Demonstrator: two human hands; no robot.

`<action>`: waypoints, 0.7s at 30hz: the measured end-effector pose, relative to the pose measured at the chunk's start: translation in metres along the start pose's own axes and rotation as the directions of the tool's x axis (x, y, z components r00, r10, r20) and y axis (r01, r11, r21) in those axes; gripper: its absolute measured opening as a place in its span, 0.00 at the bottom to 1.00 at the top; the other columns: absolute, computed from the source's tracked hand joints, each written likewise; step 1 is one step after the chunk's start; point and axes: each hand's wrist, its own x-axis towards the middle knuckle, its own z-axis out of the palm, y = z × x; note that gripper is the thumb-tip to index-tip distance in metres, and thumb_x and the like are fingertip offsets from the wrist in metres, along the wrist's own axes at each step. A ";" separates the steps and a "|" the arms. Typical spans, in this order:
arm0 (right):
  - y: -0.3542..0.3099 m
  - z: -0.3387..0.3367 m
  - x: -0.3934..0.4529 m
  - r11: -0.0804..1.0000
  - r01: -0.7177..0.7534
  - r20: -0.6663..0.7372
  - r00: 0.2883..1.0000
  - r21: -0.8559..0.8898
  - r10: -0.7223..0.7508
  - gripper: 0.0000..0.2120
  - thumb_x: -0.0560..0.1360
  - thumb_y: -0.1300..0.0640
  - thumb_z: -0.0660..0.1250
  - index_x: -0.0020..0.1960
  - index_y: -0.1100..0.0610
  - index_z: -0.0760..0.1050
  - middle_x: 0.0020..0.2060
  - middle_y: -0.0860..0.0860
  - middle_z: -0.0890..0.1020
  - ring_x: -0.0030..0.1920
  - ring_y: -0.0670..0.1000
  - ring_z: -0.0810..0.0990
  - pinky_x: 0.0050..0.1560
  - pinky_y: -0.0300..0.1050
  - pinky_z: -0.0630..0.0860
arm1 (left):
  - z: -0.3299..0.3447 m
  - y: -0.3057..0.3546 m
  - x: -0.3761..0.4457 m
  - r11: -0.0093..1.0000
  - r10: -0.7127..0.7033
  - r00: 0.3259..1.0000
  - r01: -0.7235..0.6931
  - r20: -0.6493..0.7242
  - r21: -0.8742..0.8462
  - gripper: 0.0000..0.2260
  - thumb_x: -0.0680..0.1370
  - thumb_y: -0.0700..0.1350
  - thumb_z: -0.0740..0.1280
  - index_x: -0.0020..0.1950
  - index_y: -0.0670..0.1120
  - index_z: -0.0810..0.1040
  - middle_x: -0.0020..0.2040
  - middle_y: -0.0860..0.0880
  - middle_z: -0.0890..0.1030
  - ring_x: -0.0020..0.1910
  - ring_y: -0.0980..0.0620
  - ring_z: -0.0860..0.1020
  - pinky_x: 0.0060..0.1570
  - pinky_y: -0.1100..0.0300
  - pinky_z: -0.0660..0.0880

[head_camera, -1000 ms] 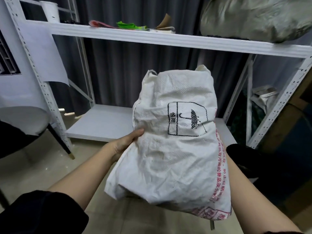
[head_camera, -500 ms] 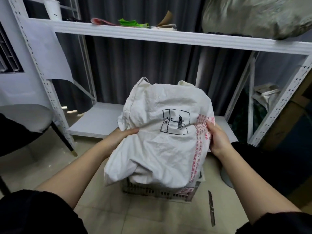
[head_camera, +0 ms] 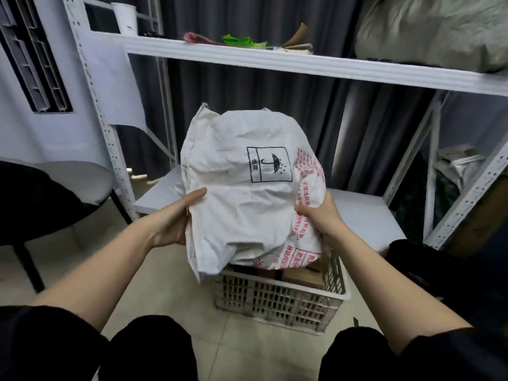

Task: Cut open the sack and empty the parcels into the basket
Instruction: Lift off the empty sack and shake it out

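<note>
Sack point(head_camera: 247, 193): upended over basket point(head_camera: 280, 301), left hand point(head_camera: 176, 218) and right hand point(head_camera: 319, 218) gripping its sides, fingers curled into cloth. Step: emptying. Brown parcels point(head_camera: 302, 279) in basket. Next: likely shake, lift clear.

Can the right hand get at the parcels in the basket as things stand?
Probably not. The right hand grips the sack, which hangs over the basket and covers most of its opening. Only a few brown parcels show under the sack's lower edge.
</note>
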 end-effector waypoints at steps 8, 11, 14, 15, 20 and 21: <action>0.017 0.092 0.054 0.996 -0.093 0.194 0.976 -0.016 0.094 0.29 0.70 0.62 0.72 0.67 0.53 0.64 0.59 0.55 0.78 0.55 0.56 0.80 0.57 0.58 0.77 | -0.100 -0.022 0.015 0.999 0.042 0.990 -0.044 -0.134 -0.007 0.30 0.69 0.35 0.72 0.69 0.45 0.68 0.60 0.46 0.81 0.58 0.46 0.80 0.52 0.55 0.80; 0.026 0.132 0.079 0.998 -0.052 0.385 0.921 -0.021 0.056 0.27 0.73 0.60 0.71 0.68 0.52 0.64 0.60 0.51 0.78 0.57 0.53 0.80 0.57 0.53 0.77 | -0.147 -0.029 0.040 1.000 -0.008 0.929 0.014 -0.369 0.013 0.25 0.72 0.27 0.59 0.68 0.40 0.70 0.55 0.42 0.81 0.51 0.44 0.80 0.45 0.55 0.79; 0.054 0.183 0.103 0.998 -0.053 0.458 0.887 -0.041 0.066 0.31 0.73 0.56 0.71 0.71 0.51 0.60 0.63 0.50 0.76 0.60 0.52 0.77 0.60 0.55 0.75 | -0.186 -0.039 0.072 0.967 -0.036 0.766 0.190 -0.642 0.173 0.24 0.69 0.29 0.58 0.66 0.33 0.70 0.38 0.41 0.75 0.34 0.42 0.73 0.35 0.60 0.69; 0.066 0.201 0.110 0.997 -0.056 0.474 0.878 -0.049 0.073 0.32 0.73 0.55 0.71 0.72 0.51 0.59 0.64 0.51 0.75 0.62 0.53 0.77 0.62 0.57 0.75 | -0.200 -0.044 0.083 0.955 -0.011 0.714 0.215 -0.701 0.204 0.22 0.71 0.30 0.58 0.66 0.33 0.69 0.40 0.39 0.76 0.36 0.40 0.74 0.36 0.58 0.71; 0.143 0.291 0.128 0.984 -0.177 0.513 0.842 -0.030 0.168 0.31 0.75 0.58 0.67 0.73 0.50 0.58 0.65 0.51 0.75 0.63 0.54 0.75 0.64 0.60 0.72 | -0.288 -0.091 0.134 0.846 -0.003 0.487 0.468 -0.874 0.257 0.28 0.70 0.37 0.64 0.68 0.33 0.60 0.65 0.34 0.70 0.62 0.34 0.71 0.63 0.44 0.69; 0.162 0.307 0.126 0.973 -0.231 0.501 0.841 -0.006 0.203 0.30 0.74 0.58 0.67 0.72 0.49 0.59 0.64 0.51 0.76 0.62 0.54 0.76 0.63 0.60 0.73 | -0.298 -0.100 0.139 0.825 -0.014 0.440 0.513 -0.898 0.238 0.27 0.73 0.36 0.64 0.69 0.34 0.59 0.65 0.33 0.70 0.62 0.33 0.71 0.62 0.45 0.69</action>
